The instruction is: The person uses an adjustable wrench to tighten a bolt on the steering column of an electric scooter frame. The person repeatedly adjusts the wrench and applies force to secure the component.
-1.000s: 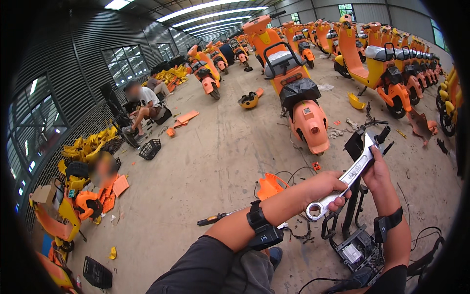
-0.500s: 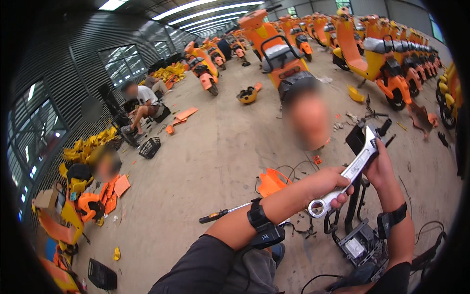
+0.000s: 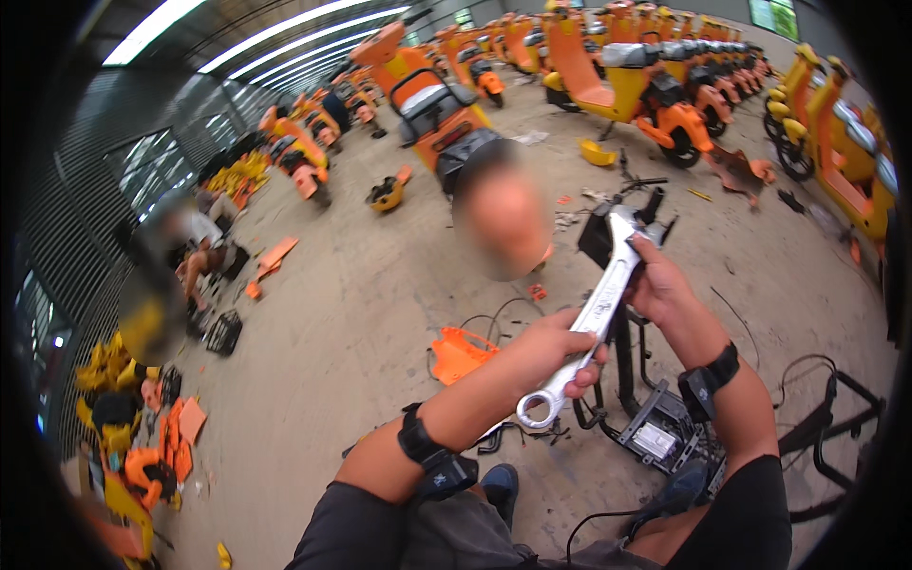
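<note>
My left hand (image 3: pixel 568 350) is wrapped round the shaft of a large silver combination wrench (image 3: pixel 600 306), above its ring end. The wrench slants up, its open jaw at the top of a stripped scooter frame (image 3: pixel 623 356), by the steering post. Close to that jaw is my right hand (image 3: pixel 662 282), closed, its thumb on the wrench head; its other fingers are partly hidden. What the jaw grips cannot be made out. A black box-like part (image 3: pixel 597 234) sits left of the jaw. Lower on the frame is a metal bracket (image 3: pixel 655 439) with a silver unit.
Orange and yellow scooters (image 3: pixel 608 81) fill the back. An orange panel (image 3: pixel 460 354) and cables lie on the floor left of the frame. Black tubing (image 3: pixel 826 446) stands at the right. A person (image 3: pixel 199 237) sits far left near loose parts and a black crate (image 3: pixel 223 332).
The view has turned rightward, so the surroundings, both hands and the wrench appear further left. Both hands remain at the wrench, whose jaw is still by the steering post.
</note>
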### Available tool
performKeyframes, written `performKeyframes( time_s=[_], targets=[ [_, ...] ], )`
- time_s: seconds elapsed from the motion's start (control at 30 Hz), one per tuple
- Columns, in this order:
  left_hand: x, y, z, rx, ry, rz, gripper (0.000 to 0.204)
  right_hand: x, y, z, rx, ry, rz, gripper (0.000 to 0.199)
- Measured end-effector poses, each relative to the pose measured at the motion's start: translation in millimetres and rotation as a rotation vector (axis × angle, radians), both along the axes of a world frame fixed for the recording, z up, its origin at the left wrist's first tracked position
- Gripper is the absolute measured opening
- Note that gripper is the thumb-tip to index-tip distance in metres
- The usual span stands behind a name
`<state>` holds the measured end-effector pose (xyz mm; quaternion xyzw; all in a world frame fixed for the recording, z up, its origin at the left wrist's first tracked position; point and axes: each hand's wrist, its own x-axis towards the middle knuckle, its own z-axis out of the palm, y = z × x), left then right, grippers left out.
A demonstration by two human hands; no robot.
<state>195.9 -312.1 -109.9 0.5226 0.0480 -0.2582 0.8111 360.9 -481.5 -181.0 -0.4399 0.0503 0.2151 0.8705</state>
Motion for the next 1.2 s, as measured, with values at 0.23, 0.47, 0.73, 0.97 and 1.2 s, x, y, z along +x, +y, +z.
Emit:
performKeyframes(
  time_s=[0.23, 0.47, 0.73, 0.97, 1.2],
  targets=[
    [-9.3, -25.5, 9.2, 0.023, 0.015, 0.029, 0.024, 9.8, -4.1, -9.9, 0.059, -0.013, -0.011, 0.029],
    [-17.9, -52.5, 0.3, 0.031, 0.036, 0.094, 0.025, -3.2, -10.8, -5.8, -0.041, -0.06, -0.031, 0.03],
    [-17.8, -51.5, 3.0, 0.041, 0.043, 0.083, 0.025, -0.2, -10.9, -11.6, -0.021, -0.083, -0.043, 0.033],
    [-3.5, -7.4, 10.4, 0.024, 0.043, 0.0, 0.03, -19.6, -2.0, 13.2, -0.129, -0.061, -0.043, 0.029],
    [15.6, 39.8, 21.1, 0.006, 0.018, -0.098, 0.038, -17.8, 11.4, 13.4, -0.099, -0.051, -0.049, 0.03]
  ],
)
